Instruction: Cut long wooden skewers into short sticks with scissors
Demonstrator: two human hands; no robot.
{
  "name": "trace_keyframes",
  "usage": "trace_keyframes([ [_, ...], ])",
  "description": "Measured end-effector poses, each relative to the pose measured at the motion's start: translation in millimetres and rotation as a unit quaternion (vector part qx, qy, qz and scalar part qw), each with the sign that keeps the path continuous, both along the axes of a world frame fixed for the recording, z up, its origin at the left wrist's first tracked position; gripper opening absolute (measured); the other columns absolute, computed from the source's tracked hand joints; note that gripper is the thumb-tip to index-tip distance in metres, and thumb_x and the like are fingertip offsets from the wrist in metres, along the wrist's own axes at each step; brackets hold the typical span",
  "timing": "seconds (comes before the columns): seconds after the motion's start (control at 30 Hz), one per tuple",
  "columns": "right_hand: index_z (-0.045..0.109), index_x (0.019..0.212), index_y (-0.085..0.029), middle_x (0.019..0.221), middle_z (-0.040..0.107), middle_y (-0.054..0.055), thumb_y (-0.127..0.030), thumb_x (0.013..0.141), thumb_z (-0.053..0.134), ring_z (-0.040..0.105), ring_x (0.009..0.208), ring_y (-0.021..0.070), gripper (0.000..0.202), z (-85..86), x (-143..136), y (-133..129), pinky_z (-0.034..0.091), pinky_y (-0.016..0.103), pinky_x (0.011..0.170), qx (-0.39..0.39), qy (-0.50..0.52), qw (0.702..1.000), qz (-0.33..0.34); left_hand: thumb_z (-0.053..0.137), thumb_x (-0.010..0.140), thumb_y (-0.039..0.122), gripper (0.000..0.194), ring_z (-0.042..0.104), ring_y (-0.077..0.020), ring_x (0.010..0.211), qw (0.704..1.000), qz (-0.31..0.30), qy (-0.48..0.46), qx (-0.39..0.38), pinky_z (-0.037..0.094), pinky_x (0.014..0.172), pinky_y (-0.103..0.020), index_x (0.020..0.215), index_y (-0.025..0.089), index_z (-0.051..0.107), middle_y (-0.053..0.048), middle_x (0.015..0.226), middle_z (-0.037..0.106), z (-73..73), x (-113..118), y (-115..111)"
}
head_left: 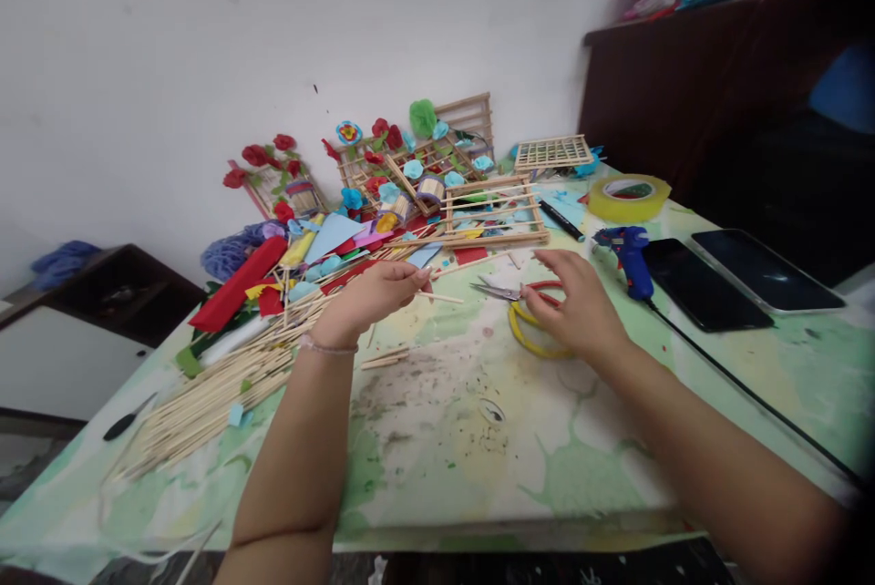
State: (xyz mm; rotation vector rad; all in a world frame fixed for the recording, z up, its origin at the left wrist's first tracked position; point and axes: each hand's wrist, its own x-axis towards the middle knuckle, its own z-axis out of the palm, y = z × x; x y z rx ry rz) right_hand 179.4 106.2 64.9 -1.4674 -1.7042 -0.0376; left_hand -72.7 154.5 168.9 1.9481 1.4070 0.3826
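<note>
My left hand pinches a thin wooden stick between thumb and fingertips, over the middle of the table. Another thin stick shows just beyond those fingertips; whether it is held too I cannot tell. On the right, my right hand is open, thumb and fingers apart, over the handles of a pair of scissors. One handle loop is red, the other yellow, and the blades point left. The hand partly hides the loops, so contact is unclear. Short cut sticks lie below my left hand.
A pile of wooden sticks covers the left side. Stick frames and paper flowers stand by the wall. At right are a tape roll, a marker, a blue glue gun with its cord, and two phones.
</note>
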Motion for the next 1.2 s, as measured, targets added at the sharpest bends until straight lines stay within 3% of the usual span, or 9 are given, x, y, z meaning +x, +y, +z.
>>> trace_keyframes([
  [0.1,0.046,0.129,-0.019,0.126,0.051,0.014,-0.039,0.081,0.056,0.046,0.117,0.0271,0.054,4.0,-5.0,-3.2,0.04,0.043,0.096,0.056,-0.024,0.994,0.089,0.046,0.077,0.062,0.048,0.04,-0.0099,0.057,0.995,-0.072,0.067,0.005,0.033,0.052,-0.021,0.076,0.017,0.064,0.0,0.064,0.047,-3.1,2.1,0.6],
  [0.23,0.067,0.1,-0.021,0.094,0.069,0.008,-0.037,0.089,0.047,0.062,0.09,0.0214,0.028,-2.4,-7.1,-1.5,0.047,0.034,0.079,-0.013,-0.057,0.984,0.17,0.045,0.079,0.06,0.047,0.036,-0.009,0.05,0.983,-0.142,0.118,-0.027,0.03,0.046,-0.022,0.078,0.017,0.064,0.002,0.056,0.044,-6.0,8.6,0.2],
  [0.37,0.07,0.086,-0.021,0.084,0.071,0.005,-0.035,0.089,0.045,0.063,0.078,0.0197,0.029,-4.6,-3.3,-0.7,0.043,0.028,0.064,-0.085,-0.035,0.99,0.104,0.044,0.082,0.052,0.038,0.042,-0.0097,0.05,0.978,-0.172,0.114,-0.015,0.035,0.05,-0.022,0.078,0.017,0.06,0.002,0.054,0.048,-13.7,-1.5,13.6],
  [0.43,0.07,0.083,-0.022,0.077,0.069,0.004,-0.035,0.088,0.045,0.061,0.069,0.018,0.028,-2.7,-0.8,-1.3,0.039,0.026,0.057,-0.107,-0.018,0.992,0.062,0.045,0.082,0.046,0.032,0.048,-0.0107,0.053,0.975,-0.156,0.158,-0.009,0.039,0.054,-0.022,0.078,0.018,0.058,0.001,0.058,0.054,-21.2,-14.5,26.7],
  [0.57,0.07,0.082,-0.022,0.065,0.065,0.001,-0.037,0.086,0.047,0.055,0.057,0.0146,0.028,0.3,0.7,-2.5,0.033,0.024,0.052,-0.113,0.018,0.993,0.036,0.05,0.073,0.029,0.016,0.059,-0.0137,0.063,0.933,-0.077,0.335,-0.107,0.043,0.059,-0.021,0.071,0.017,0.059,-0.004,0.067,0.066,-38.8,-42.2,51.3],
  [0.7,0.069,0.08,-0.022,0.062,0.063,0.001,-0.038,0.086,0.046,0.055,0.059,0.0151,0.029,1.9,-1.7,-3.1,0.03,0.025,0.052,-0.13,0.014,0.991,0.04,0.058,0.06,0.022,0.007,0.062,-0.0172,0.062,0.899,-0.067,0.399,-0.166,0.045,0.056,-0.023,0.059,0.016,0.061,-0.007,0.064,0.067,-51.8,-55.9,62.1],
  [0.87,0.068,0.078,-0.022,0.062,0.062,0.001,-0.039,0.087,0.044,0.054,0.058,0.0149,0.031,5.0,-2.6,-4.4,0.03,0.026,0.052,-0.145,0.01,0.988,0.046,0.061,0.059,0.025,0.011,0.062,-0.0192,0.063,0.894,-0.081,0.412,-0.158,0.046,0.059,-0.026,0.064,0.016,0.066,-0.008,0.065,0.068,-56.3,-57.8,65.9],
  [1.07,0.067,0.077,-0.022,0.061,0.061,0.002,-0.04,0.088,0.043,0.053,0.058,0.0153,0.032,6.3,-2.6,-4.7,0.029,0.026,0.051,-0.149,0.011,0.988,0.045,0.058,0.062,0.026,0.03,0.061,-0.0182,0.08,0.907,-0.148,0.381,-0.1,0.042,0.067,-0.023,0.089,0.022,0.069,-0.004,0.089,0.07,-49.2,-47.5,61.3],
  [1.2,0.067,0.076,-0.021,0.065,0.063,0.002,-0.039,0.087,0.044,0.055,0.063,0.0166,0.032,5.9,-3.5,-4.2,0.032,0.026,0.054,-0.161,0.009,0.986,0.046,0.058,0.065,0.039,0.03,0.058,-0.0173,0.073,0.9,-0.186,0.382,-0.098,0.04,0.062,-0.022,0.085,0.02,0.069,-0.005,0.085,0.069,-54.7,-30.6,54.2],
])
